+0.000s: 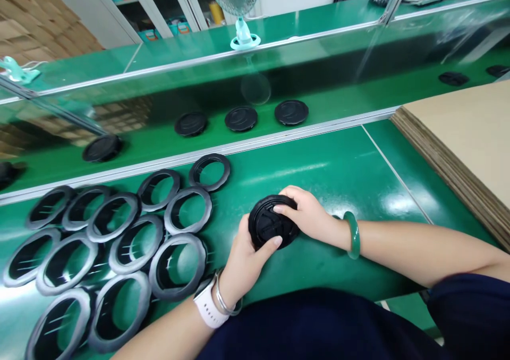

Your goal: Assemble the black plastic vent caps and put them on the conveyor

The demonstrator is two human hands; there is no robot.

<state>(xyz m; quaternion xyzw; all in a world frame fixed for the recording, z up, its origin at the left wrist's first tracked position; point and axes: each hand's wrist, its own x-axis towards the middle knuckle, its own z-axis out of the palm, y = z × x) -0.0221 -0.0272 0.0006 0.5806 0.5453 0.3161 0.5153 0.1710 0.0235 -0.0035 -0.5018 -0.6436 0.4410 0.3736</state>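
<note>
A round black plastic part [271,224] with ribs on its face is held between my two hands, above the green tabletop. My left hand [251,251] is closed round its lower left side, the thumb lying on the face. Closed on its upper right side is my right hand [305,211], its thumb pressed on the face too; the fingers behind the part are hidden. Left of my left hand lie several black rings with grey rims, the nearest being a ring [178,266] close to my wrist.
Beyond a metal rail [279,136] runs a green strip carrying several black discs, one disc [291,112] straight ahead. A stack of cardboard sheets [470,131] stands at the right. A small fan [239,25] is on the ledge behind the clear panel.
</note>
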